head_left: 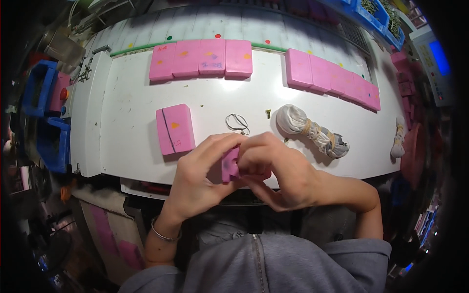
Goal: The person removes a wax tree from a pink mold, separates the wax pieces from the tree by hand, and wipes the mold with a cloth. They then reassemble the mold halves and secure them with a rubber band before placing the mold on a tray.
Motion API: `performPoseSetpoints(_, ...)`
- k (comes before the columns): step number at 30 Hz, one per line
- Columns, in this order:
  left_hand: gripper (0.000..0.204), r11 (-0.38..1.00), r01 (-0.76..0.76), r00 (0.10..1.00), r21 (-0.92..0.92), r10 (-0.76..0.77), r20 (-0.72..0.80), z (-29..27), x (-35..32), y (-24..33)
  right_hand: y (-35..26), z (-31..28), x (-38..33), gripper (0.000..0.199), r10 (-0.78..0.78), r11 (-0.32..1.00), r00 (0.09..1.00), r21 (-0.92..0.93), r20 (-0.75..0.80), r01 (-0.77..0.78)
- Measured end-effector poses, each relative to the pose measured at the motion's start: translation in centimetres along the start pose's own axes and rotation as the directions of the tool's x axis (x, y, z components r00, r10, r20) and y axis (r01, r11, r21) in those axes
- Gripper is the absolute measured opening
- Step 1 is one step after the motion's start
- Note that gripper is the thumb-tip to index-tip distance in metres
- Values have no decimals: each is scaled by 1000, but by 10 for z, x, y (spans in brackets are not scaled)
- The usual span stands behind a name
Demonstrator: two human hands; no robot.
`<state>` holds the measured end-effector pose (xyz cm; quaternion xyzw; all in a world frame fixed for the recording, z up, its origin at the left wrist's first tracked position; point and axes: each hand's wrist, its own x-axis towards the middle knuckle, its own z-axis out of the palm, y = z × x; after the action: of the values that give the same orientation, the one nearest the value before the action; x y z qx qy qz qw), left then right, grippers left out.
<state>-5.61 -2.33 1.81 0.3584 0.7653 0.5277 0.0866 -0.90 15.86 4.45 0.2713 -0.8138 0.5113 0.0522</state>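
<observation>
Between both hands, close to the table's front edge, is a pink rubber mould [229, 166], partly hidden by my fingers. My left hand [198, 178] is closed round its left side, thumb below and fingers above. From the right, my right hand [281, 168] grips the mould with curled fingers, their tips pressed against its middle. Just beyond my left hand lies another pink mould [181, 128] with a dark band round it. A loose dark rubber band [237, 123] rests on the white table beyond the held mould.
At the back stand two rows of pink moulds, one left [200, 61] and one right [332, 78]. A tied white cloth bundle [312, 131] lies right of my hands. Small greenish bits [268, 114] lie nearby. Blue bins [53, 141] stand left; a device with a blue screen [438, 57] stands right.
</observation>
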Motion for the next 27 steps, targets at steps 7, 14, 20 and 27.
performPoseSetpoints(7, 61, 883, 180, 983, -434, -178, 45, -5, -19, -21, -5, 5, 0, 65, 124, 932, 988, -354, 92, -84)
performPoseSetpoints(14, 61, 793, 160, 987, -588, -147, 71, -7, -24, -26, 1, 12, -8, 59, 86, 824, 995, -565, 47, -45)
performPoseSetpoints(20, 58, 737, 137, 990, -662, -126, 64, -6, -28, -30, 10, 19, -16, 58, -6, 890, 994, -453, -106, -43)
performPoseSetpoints(27, 54, 674, 169, 984, -719, -163, 78, -6, -26, -27, 14, 17, -25, 64, -71, 890, 985, -456, -154, -7)
